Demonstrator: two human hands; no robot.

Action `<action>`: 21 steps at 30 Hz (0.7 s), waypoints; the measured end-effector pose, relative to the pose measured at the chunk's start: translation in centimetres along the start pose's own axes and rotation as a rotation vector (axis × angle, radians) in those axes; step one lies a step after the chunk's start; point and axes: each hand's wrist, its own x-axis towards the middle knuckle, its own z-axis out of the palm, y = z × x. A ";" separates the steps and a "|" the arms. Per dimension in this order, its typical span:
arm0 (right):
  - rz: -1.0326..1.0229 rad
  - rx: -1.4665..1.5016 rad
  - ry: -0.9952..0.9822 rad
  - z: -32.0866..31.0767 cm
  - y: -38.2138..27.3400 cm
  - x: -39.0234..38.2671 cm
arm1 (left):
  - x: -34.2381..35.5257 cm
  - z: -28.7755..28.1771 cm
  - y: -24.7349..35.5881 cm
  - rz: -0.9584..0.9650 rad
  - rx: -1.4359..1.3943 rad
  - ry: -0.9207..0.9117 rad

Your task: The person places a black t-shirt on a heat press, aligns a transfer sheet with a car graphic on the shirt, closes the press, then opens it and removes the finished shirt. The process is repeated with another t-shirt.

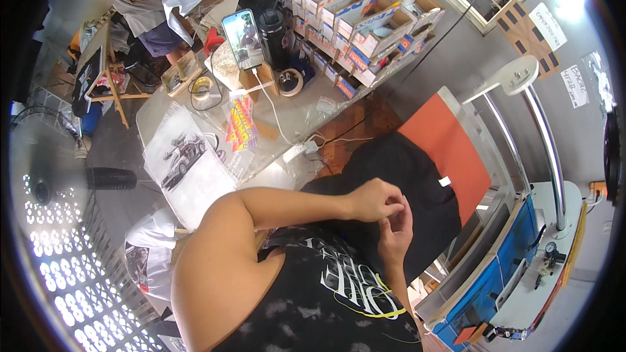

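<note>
My left hand (374, 199) reaches across from the left, its fingers curled in. Close against it, my right hand (396, 229) is raised with thumb and fingers pinched together. The fingertips of both meet, and whatever they grip is hidden or too small to make out. Beneath and beyond them, a black garment (417, 189) lies bunched over the orange-red pad (450, 137) of a heat press. A small white tag (445, 182) shows on the cloth near the pad.
The heat press frame (544, 143) stands at the right, with a gauge (551, 247). On the table at the far left are printed sheets (186, 156), a phone (242, 39) and a tape roll (289, 81). Cardboard bins (365, 19) stand behind. Another person (147, 6) handles white cloth.
</note>
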 end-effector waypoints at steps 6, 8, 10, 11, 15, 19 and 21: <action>0.256 0.154 0.222 -4.4 0.1 -2.3 | -1.9 3.8 1.4 -0.093 0.115 0.035; 0.393 0.227 0.246 -5.0 0.3 -2.7 | -1.7 3.9 1.0 -0.105 0.071 -0.032; 0.290 0.125 0.212 -5.3 0.4 -3.0 | -1.4 4.0 0.2 -0.152 0.087 -0.107; 0.287 0.070 0.201 -5.4 0.5 -3.3 | -1.2 4.0 -0.2 -0.186 0.127 -0.090; 0.364 -0.123 0.230 -7.7 0.6 -1.9 | 0.0 4.1 -1.8 -0.225 0.144 -0.124; 0.374 -0.265 0.379 -10.6 0.4 2.7 | 3.0 3.3 -2.9 0.119 0.415 0.037; 0.463 -0.205 0.489 -11.1 0.3 5.6 | 4.9 2.7 -3.5 0.254 0.600 0.031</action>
